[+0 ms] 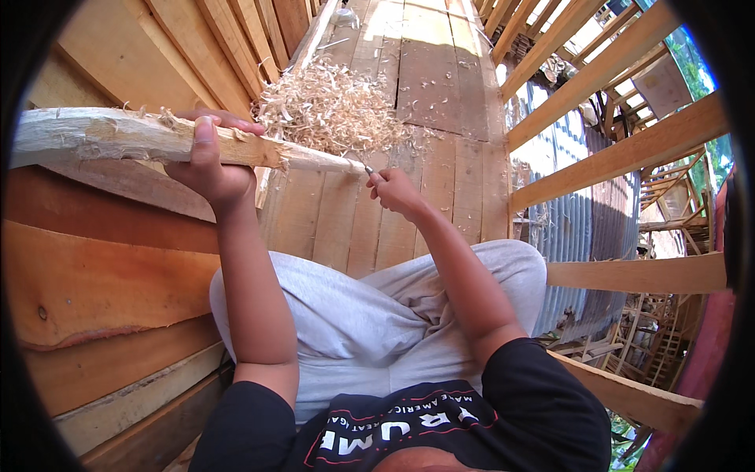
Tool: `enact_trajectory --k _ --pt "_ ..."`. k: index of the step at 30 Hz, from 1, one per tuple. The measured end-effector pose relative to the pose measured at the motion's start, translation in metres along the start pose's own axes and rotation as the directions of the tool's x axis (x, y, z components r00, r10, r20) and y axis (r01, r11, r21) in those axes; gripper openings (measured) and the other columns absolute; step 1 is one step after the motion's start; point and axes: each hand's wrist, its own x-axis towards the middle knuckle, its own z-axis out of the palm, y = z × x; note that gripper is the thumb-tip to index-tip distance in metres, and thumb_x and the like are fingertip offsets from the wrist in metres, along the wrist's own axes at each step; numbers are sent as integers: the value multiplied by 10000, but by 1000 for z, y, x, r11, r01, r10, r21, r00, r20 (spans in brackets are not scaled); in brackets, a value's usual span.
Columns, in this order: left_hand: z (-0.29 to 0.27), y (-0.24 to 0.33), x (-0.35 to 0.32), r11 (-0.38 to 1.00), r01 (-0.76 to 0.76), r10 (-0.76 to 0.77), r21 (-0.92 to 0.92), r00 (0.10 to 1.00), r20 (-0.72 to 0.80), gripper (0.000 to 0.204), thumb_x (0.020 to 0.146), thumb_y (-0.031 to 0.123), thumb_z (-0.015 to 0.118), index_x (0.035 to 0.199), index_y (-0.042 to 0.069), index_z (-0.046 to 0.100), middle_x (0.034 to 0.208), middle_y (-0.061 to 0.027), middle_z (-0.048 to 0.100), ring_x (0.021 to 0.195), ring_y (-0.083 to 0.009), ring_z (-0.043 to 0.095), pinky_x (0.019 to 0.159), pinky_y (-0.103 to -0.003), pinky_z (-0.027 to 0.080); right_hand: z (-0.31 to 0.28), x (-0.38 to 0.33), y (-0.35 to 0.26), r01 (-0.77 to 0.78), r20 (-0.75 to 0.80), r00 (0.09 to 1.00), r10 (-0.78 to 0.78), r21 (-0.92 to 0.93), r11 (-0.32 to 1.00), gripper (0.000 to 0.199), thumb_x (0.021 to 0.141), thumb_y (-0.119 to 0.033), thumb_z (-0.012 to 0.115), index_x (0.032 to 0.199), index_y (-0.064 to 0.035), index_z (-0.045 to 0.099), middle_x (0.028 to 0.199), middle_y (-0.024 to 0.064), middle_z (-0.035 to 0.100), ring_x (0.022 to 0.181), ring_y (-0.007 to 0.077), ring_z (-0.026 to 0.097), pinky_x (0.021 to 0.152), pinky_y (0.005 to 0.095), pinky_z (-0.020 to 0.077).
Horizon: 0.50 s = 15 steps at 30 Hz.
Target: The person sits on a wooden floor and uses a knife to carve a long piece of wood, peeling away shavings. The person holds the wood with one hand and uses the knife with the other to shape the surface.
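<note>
A long pale wooden pole (94,135), thick and rough at the left, narrows to a thin carved end on the right. My left hand (222,175) is wrapped round its middle from below, thumb up on the near side and fingers showing behind. Closed at the thin end is my right hand (394,191). A small tool with a dark metal tip (368,168), perhaps a knife, sticks out of its fingers and touches or nearly touches the wood. Most of that tool is hidden in the hand. Curled wood shavings (330,106) lie heaped just beyond the pole.
I sit cross-legged on a plank floor (440,169) strewn with loose shavings. Stacked boards (118,275) rise close on the left, and upright planks (169,55) lean beyond them. A slatted wooden railing (621,169) runs along the right, with corrugated metal sheets (586,228) outside it.
</note>
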Motion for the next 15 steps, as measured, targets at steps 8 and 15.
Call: enact_trajectory --k 8,15 --pt "4 -7 -5 999 6 -6 50 1000 -15 257 815 268 591 835 26 506 571 -112 531 468 -226 564 496 -355 527 28 -38 -59 221 -47 971 -234 -195 956 513 1005 -335 402 837 99 619 800 280 644 792 421 644 741 510 464" --pt "16 -17 -6 998 56 -56 3 997 -52 276 835 308 575 830 45 493 603 -97 502 511 -204 538 478 -349 515 -1 -7 -23 -61 114 990 80 -160 985 498 1014 -313 371 855 100 599 861 311 630 868 473 605 786 517 457"
